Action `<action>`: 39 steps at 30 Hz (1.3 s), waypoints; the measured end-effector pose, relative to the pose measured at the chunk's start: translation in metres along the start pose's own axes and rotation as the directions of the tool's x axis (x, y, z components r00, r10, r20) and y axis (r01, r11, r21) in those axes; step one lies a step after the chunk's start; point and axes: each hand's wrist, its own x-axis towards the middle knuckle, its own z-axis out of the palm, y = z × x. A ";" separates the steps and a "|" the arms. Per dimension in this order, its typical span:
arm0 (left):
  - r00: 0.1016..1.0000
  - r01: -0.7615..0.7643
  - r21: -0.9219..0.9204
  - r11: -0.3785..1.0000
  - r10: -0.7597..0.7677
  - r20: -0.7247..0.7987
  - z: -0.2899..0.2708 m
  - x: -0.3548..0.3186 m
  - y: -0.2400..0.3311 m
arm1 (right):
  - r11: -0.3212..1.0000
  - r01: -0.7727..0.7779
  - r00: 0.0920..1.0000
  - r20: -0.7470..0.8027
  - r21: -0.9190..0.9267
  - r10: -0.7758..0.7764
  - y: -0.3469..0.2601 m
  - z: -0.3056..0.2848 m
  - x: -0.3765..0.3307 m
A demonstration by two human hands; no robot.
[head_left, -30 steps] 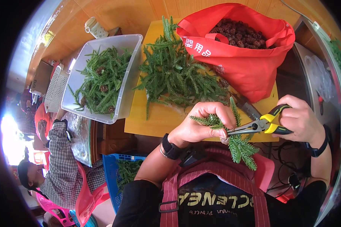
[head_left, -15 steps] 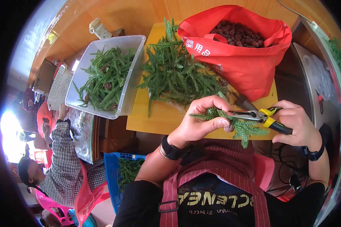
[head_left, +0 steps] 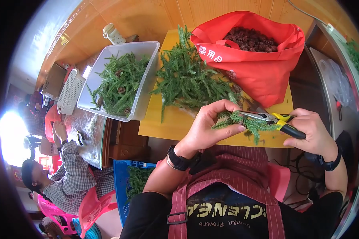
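Note:
Between the thumb and fingers of my left hand [head_left: 213,126] is a green artificial pine sprig [head_left: 247,122], held above the near edge of the yellow table [head_left: 167,127]. My right hand [head_left: 312,129] is wrapped round the black-and-yellow handles of long-nose pliers [head_left: 281,122]. The pliers' jaws point left and lie against the sprig beside my left fingertips; what exactly they grip is hidden. Just beyond my hands, a pile of loose pine sprigs [head_left: 187,77] covers part of the table, with a few pine cones [head_left: 236,88] at its right end.
A red bag [head_left: 255,67] full of pine cones stands at the back right. On the left is a clear plastic bin [head_left: 147,89] with sprigs and cones. A blue basket [head_left: 121,195] sits low at my left. Farther left, a person in a checked shirt [head_left: 75,173] works at another table.
The sprig has turned and drawn in toward my left fingers, with the pliers still at it. At left, the other person's arm has shifted, and black-handled pliers now show on that table.

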 end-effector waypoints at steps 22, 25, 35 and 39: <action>0.958 -0.014 -0.145 0.989 -0.028 -0.285 -0.012 0.017 -0.026 | 0.912 -0.038 0.966 -0.247 -0.409 -0.071 -0.018 0.001 0.021; 0.951 -0.139 0.121 0.983 0.167 -0.259 -0.017 0.021 -0.030 | 0.872 -0.020 0.963 -0.244 -0.490 -0.115 -0.025 0.008 0.025; 0.924 -0.103 0.276 0.956 0.195 -0.330 -0.012 0.020 -0.021 | 0.774 -0.017 0.955 -0.239 -0.632 -0.174 -0.022 0.014 0.029; 0.899 -0.066 0.354 0.933 0.210 -0.385 -0.009 0.020 -0.019 | 0.780 -0.036 0.954 -0.255 -0.625 -0.160 -0.021 0.019 0.028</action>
